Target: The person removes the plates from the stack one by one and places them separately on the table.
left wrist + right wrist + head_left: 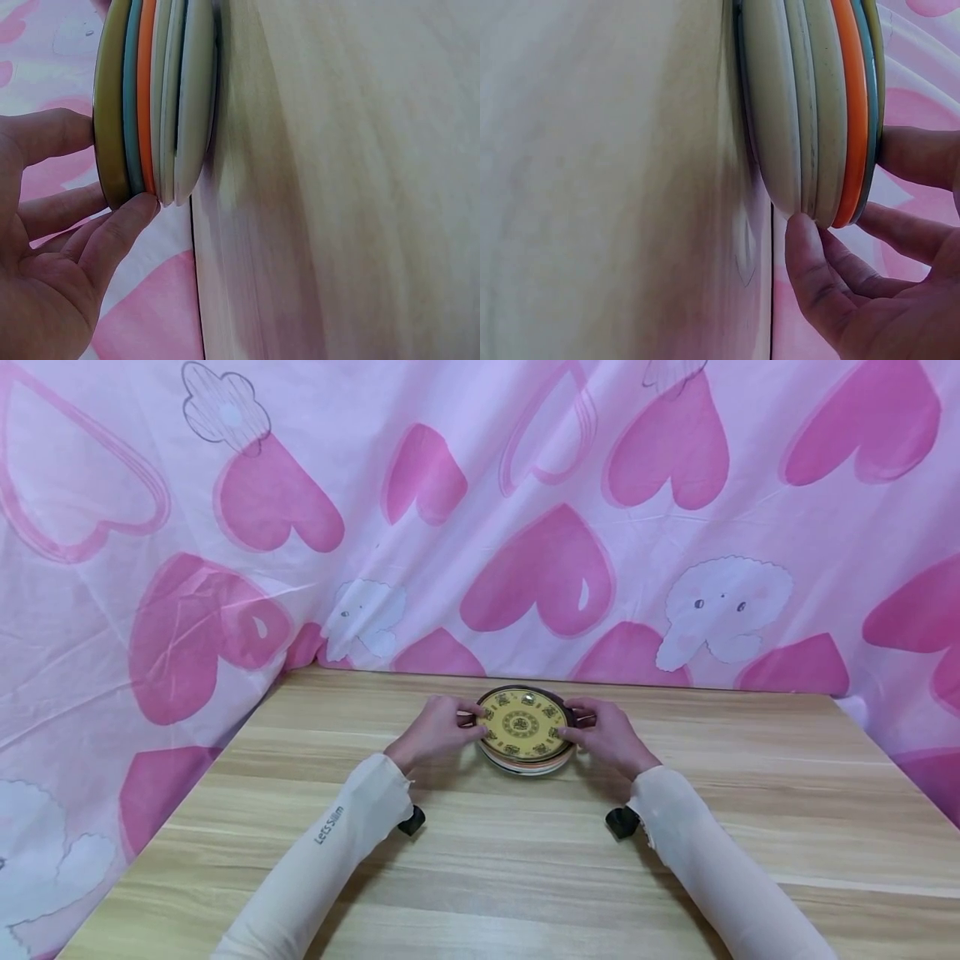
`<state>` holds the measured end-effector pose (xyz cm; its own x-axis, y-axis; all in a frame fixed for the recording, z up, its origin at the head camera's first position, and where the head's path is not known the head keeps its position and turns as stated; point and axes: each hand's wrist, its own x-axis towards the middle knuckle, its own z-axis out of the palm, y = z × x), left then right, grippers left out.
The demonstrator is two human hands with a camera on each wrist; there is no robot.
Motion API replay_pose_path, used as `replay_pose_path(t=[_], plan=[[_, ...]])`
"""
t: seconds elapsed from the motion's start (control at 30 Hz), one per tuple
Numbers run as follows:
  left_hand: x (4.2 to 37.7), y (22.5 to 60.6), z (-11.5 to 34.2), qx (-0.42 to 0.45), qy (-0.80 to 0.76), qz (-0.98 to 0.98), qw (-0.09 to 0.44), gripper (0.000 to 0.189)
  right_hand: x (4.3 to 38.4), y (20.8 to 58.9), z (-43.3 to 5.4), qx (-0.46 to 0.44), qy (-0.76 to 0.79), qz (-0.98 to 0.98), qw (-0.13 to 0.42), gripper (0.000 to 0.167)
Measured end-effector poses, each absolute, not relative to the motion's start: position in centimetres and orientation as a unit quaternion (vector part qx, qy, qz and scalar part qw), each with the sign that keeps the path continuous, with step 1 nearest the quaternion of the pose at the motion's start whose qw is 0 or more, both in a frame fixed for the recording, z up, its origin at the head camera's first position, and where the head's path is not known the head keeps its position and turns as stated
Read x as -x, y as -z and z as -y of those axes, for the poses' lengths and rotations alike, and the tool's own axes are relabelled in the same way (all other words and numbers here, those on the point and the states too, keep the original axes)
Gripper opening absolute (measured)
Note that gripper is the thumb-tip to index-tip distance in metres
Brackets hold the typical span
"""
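Note:
A stack of round plates (528,767) stands on the wooden table, topped by a yellow plate (521,724) with dark patterns and a dark rim. Beneath it, in the left wrist view, come a teal plate (133,97), an orange plate (147,97) and several cream ones. My left hand (435,731) holds the stack's left edge, fingertips on the rims of the upper plates. On the opposite side my right hand (611,735) holds the edge, one fingertip low against the cream plates (825,112). The far side of the stack is hidden from both wrist views.
The wooden table (517,877) extends around the stack, which is close to its back edge. Behind and to the left hangs a pink cloth (360,543) with hearts. A black wrist device (622,822) sits under each cream sleeve.

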<state>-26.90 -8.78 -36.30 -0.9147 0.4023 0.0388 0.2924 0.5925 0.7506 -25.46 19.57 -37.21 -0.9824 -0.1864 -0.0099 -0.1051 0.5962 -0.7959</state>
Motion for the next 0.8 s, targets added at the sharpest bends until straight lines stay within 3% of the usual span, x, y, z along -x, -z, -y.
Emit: replay_pose_path(t=[0.33, 0.57, 0.8], plan=[[26.77, 36.16, 8.97, -0.19, -0.412, -0.888, 0.069, 0.041, 25.55, 37.33, -19.43, 0.076, 0.442, -0.892, 0.051, 0.058], [26.86, 36.22, 8.98, -0.193, -0.419, -0.884, 0.074, 0.041, 25.66, 37.47, -19.66, 0.072, 0.446, -0.891, 0.045, 0.045], [26.68, 36.03, 9.11, -0.193, -0.421, -0.884, 0.065, 0.04, 25.62, 37.56, -19.88, 0.087, 0.428, -0.899, 0.034, 0.044]])
